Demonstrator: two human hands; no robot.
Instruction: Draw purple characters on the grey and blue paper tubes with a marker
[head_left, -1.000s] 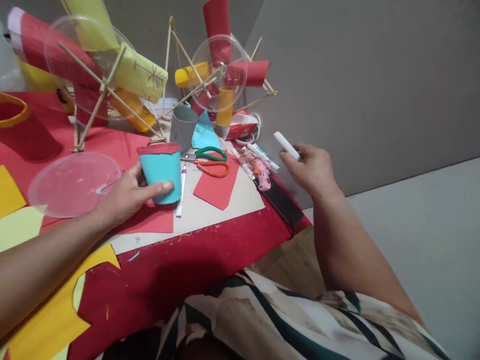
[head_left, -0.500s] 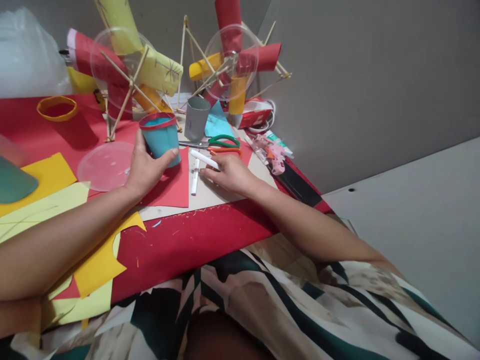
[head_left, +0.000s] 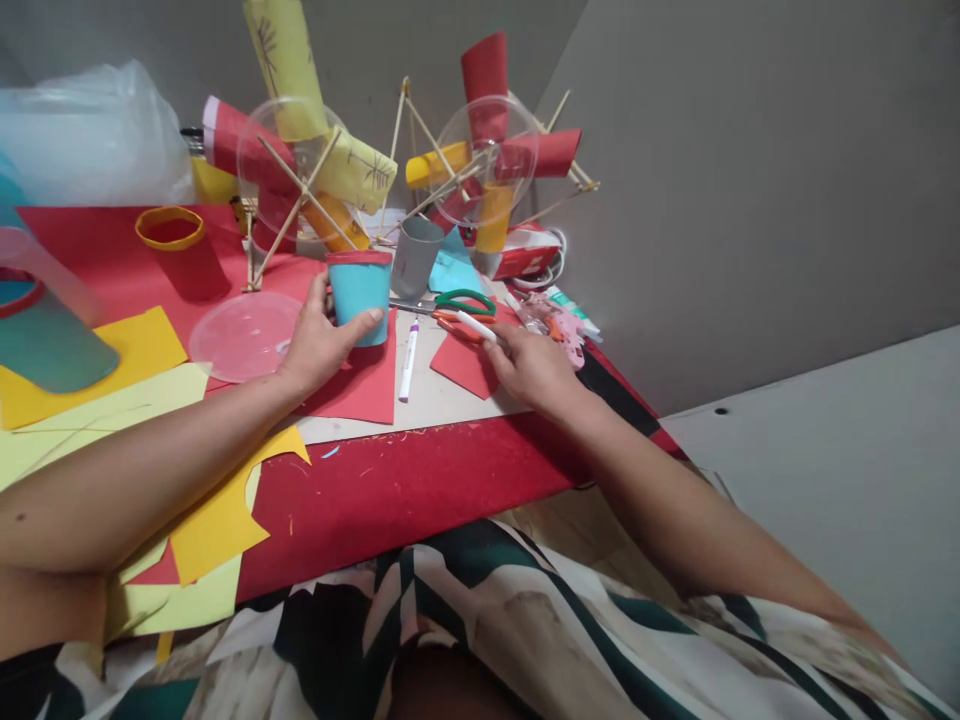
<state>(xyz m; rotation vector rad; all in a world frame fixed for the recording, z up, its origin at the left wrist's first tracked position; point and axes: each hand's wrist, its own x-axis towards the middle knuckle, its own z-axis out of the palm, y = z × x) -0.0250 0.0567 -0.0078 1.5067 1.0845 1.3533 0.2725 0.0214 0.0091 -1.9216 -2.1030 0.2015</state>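
Note:
My left hand (head_left: 322, 345) is wrapped round a light blue paper cup (head_left: 361, 295) with a red rim, held upright over a red paper sheet (head_left: 360, 395). In my right hand (head_left: 532, 365) is a white marker (head_left: 475, 325), gripped near one end. A second white marker (head_left: 409, 360) with a purple tip lies on the pale board between my hands. Scissors (head_left: 465, 297) with green and orange handles rest just beyond the right hand. Under that hand is a small red paper piece (head_left: 461, 365).
Two wheel models of paper tubes, clear discs and sticks, one on the left (head_left: 304, 185) and one on the right (head_left: 487, 160), stand at the back. Near them are a grey cup (head_left: 417, 258) and a red tube (head_left: 184, 255). A pink glue gun (head_left: 562, 325) lies right; yellow paper (head_left: 217, 525) covers the left.
My right hand has moved right with the marker, away from the other marker and uncovering the small red paper. My left hand still holds the cup, now more upright. The view has shifted.

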